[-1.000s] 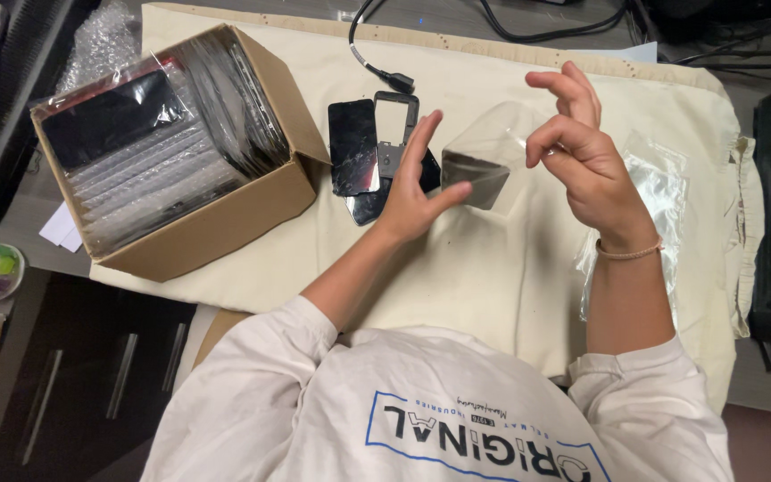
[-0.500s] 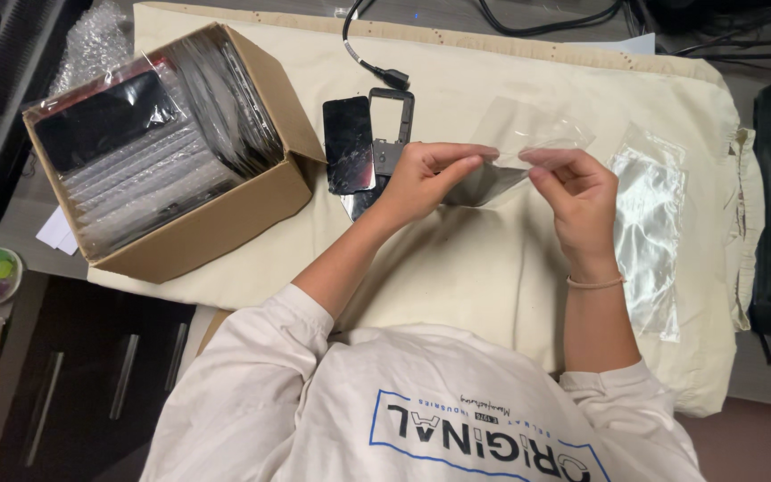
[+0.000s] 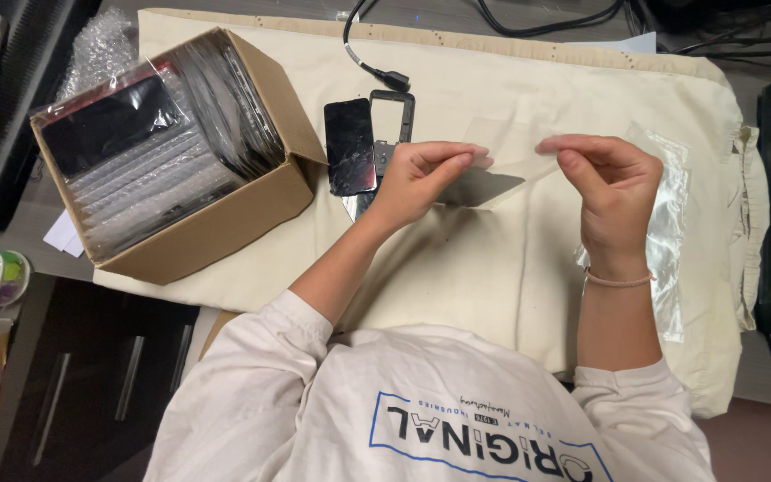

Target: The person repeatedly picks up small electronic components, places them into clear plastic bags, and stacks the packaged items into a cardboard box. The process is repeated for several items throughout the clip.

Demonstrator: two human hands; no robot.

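While both hands are pinching a clear sleeve [image 3: 512, 161] by its top corners, left hand [image 3: 421, 178] and right hand [image 3: 613, 183] are hovering over open cloth [image 3: 493, 259], box [image 3: 225, 223] well left.

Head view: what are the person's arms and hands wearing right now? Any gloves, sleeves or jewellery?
No gloves: both hands are bare. The left hand has no ring or band that shows. The right hand has a thin, pale cord-like bracelet around its wrist. Both forearms are uncovered; the white sleeves of a light top are pushed up near the elbows.
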